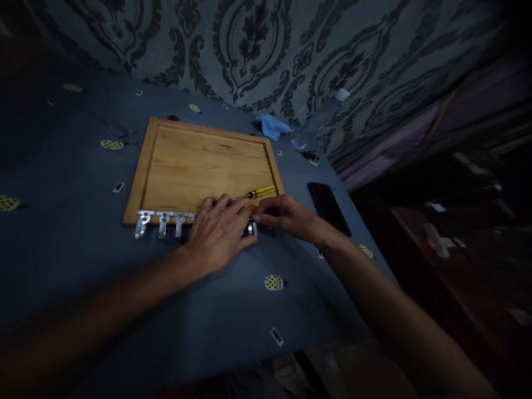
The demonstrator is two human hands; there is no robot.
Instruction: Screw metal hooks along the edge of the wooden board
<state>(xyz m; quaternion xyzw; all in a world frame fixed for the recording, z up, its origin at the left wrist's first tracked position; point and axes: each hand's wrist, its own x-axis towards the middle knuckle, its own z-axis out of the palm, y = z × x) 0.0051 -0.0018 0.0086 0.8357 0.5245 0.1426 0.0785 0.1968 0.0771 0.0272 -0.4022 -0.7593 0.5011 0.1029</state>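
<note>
A framed wooden board (pixel 208 160) lies flat on the table. Along its near edge runs a metal hook rail (pixel 163 223), its hooks hanging over the rim. My left hand (pixel 218 230) rests over the right half of the rail, holding it against the board with curved fingers, and hides several hooks. At the rail's right end, my right hand (pixel 286 215) has thumb and forefinger pinched together; anything between them is too small to make out. Just beyond both hands, a screwdriver with a yellow and black handle (pixel 262 192) lies on the board.
A blue patterned cloth covers the table (pixel 199 316). Right of the board lies a black phone (pixel 329 208). Toward the wall are a blue rag (pixel 272 126), a clear plastic bottle (pixel 318 119) and a small dark object (pixel 308 155). The table's right edge runs beyond the phone.
</note>
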